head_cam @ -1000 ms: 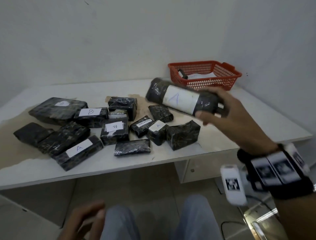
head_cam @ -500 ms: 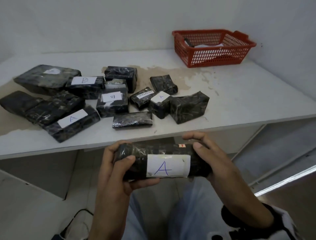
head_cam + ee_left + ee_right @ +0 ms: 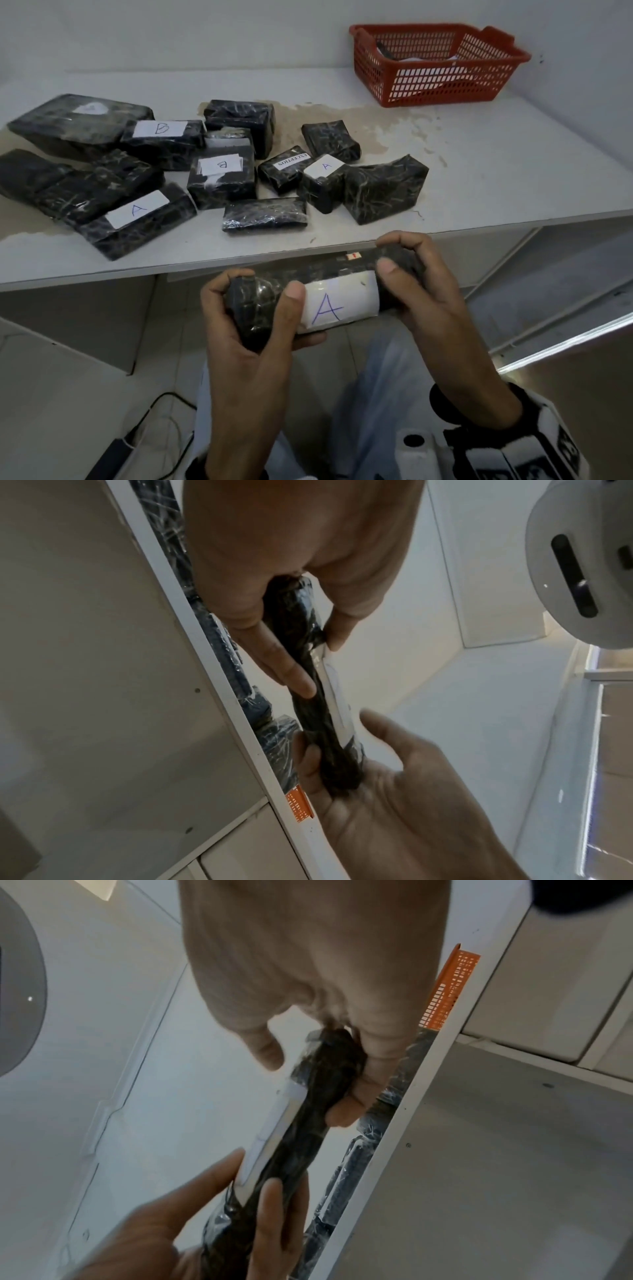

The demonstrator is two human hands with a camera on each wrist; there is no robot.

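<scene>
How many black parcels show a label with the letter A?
3. The held parcel is gripped by the left hand and right hand in front of the table. The long parcel lies at its front left. The small parcel sits mid-pile. Other parcels may hide labels.

Left hand [image 3: 250,342], right hand [image 3: 431,301] level before lap, fingers curled in grip, thumbs on top.

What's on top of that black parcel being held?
A white label marked A sits on the black parcel, a small red tag near its far edge. The left hand and right hand cover its ends; wrapping hides the contents.
</scene>
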